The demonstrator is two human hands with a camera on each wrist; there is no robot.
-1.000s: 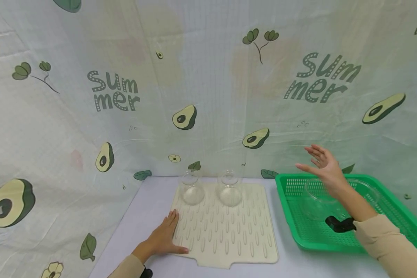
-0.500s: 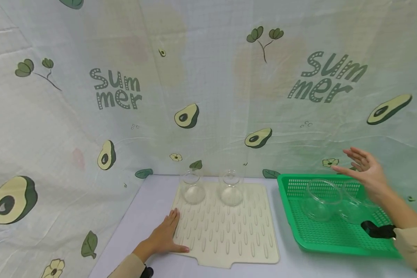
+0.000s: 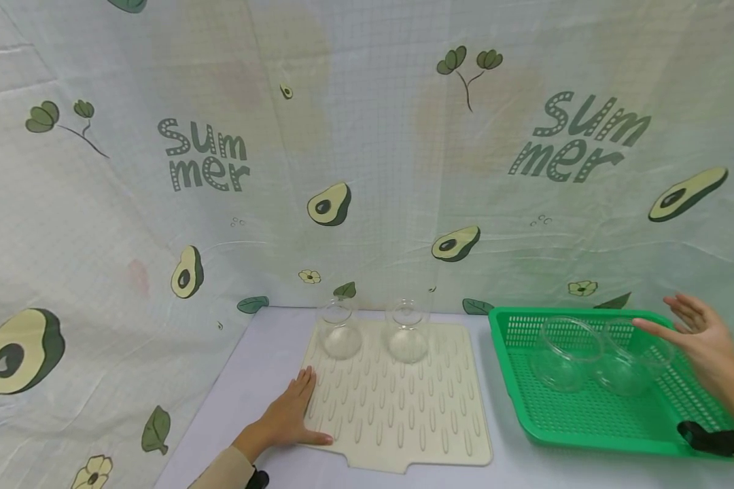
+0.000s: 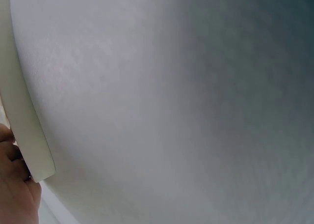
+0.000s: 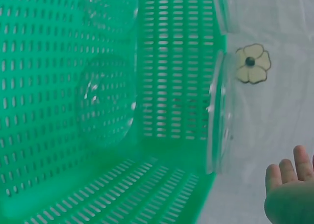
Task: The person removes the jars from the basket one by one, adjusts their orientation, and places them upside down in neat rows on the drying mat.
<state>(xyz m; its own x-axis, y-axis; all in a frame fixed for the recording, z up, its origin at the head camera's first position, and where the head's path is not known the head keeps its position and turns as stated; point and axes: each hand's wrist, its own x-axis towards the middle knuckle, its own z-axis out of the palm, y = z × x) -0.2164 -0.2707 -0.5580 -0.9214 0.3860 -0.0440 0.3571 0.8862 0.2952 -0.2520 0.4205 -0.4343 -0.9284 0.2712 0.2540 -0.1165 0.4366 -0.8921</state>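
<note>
Pale printed cloth hangs in front of me and along my left; halved avocados, green leaves, cream flowers, two grey-green "summer" letterings; faint creases; lavender-white tabletop below me; light soft, diffuse.

Room type cannot be determined; a cloth-screened, home-like corner is indicated. Avocado-and-"summer"-printed cloth is hung across the upper frame and far left. On the white-topped counter, kitchen-type items are seen: ribbed mat, lower centre; clear vessels; perforated green basket, lower right.
</note>
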